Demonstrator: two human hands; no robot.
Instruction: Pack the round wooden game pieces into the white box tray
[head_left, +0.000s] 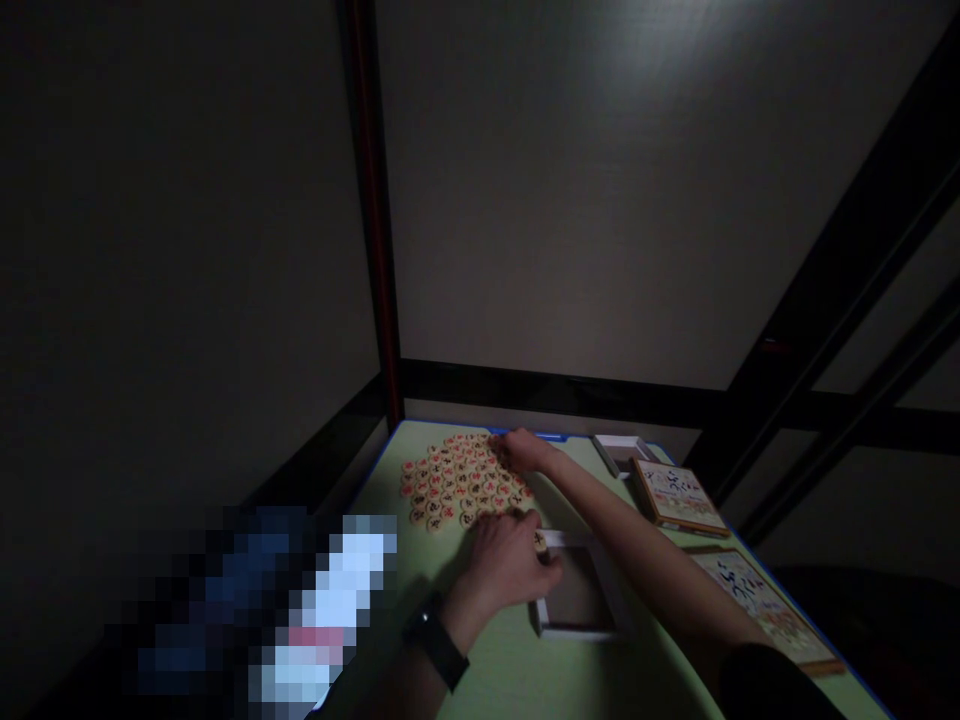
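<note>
Round wooden Chinese chess pieces (pixel 461 478) with red and black characters lie face up in a close group on the pale green table (pixel 510 660). My left hand (pixel 510 565), with a dark watch (pixel 435 635) at its wrist, is at the near right side of the group. A single chess piece (pixel 540 543) shows between its thumb and fingers, over the left rim of a shallow open box (pixel 581 634). Stretched farther out, my right hand (pixel 527 450) has its fingers curled down at the far right edge of the group; its fingertips are hidden.
Right of the arms lie two printed box lids or boxes (pixel 679 493), the nearer one (pixel 776 610) partly behind my right forearm. Another shallow tray (pixel 621 455) sits at the far right corner. Walls (pixel 555 250) rise behind and left of the table. A pixelated area covers the lower left.
</note>
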